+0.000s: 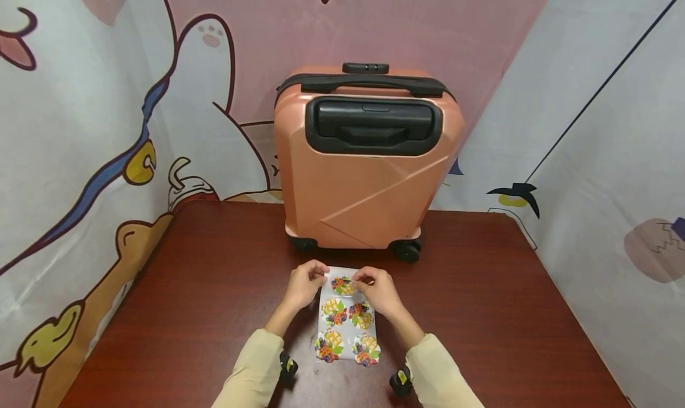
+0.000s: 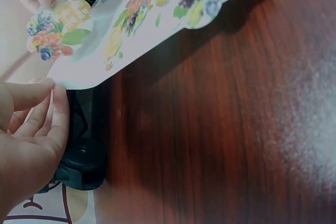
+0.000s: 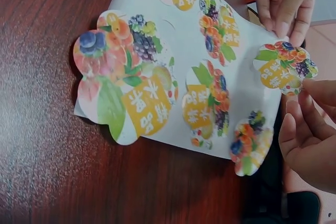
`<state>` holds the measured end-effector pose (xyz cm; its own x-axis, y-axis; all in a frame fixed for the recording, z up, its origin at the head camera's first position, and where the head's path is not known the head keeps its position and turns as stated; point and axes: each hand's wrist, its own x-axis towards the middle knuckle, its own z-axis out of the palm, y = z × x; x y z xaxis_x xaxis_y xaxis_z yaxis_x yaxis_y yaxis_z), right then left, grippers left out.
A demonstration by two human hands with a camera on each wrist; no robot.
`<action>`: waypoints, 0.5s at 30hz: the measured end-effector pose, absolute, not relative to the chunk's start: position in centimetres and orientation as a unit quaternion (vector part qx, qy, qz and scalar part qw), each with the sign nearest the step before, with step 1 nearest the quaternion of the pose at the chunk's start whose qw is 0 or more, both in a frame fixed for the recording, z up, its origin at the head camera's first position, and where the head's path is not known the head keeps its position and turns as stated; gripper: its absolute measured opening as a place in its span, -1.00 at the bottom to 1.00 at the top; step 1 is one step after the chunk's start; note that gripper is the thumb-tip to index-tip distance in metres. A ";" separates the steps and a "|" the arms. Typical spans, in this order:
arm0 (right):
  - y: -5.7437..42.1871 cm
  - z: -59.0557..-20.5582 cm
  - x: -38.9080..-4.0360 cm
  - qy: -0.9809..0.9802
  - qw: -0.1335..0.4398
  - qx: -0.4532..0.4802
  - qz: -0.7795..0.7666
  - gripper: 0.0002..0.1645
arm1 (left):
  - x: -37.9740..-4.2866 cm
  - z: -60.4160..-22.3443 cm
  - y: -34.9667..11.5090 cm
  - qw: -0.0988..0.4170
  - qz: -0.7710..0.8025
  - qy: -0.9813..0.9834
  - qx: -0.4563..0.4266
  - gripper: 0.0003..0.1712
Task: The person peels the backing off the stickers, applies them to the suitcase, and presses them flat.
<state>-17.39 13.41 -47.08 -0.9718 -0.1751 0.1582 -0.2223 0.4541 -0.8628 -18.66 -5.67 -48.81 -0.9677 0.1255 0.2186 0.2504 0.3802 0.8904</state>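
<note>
A white sheet of fruit stickers (image 1: 345, 336) is raised at its far end above the brown table. My left hand (image 1: 304, 288) pinches the sheet's far left corner between thumb and fingers. With thumb and fingertips, my right hand (image 1: 381, 292) grips the edge of a scalloped fruit sticker (image 3: 283, 69) at the far end. In the right wrist view this sticker seems lifted off the sheet, though whether part of it still clings I cannot tell. Several other fruit stickers, among them a large one (image 3: 126, 77) with yellow label patches, lie on the sheet nearer to me.
An orange suitcase (image 1: 364, 194) with black handles and wheels stands upright at the table's back, just beyond my hands. The brown table (image 1: 481, 313) extends to both sides. A patterned cloth (image 1: 230, 122) hangs behind. Dark devices sit at both wrists.
</note>
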 end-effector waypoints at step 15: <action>13.7 -46.7 -17.3 -0.856 0.013 0.118 0.503 -0.96 | -18.4 -49.4 -6.1 0.053 -0.486 -0.867 -0.098 -0.85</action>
<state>-17.32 13.69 -46.67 -0.9716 -0.1891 0.1420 -0.2161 0.4664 -0.8578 -18.44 -6.08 -49.44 -0.9750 0.1187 0.1877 0.2220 0.5092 0.8315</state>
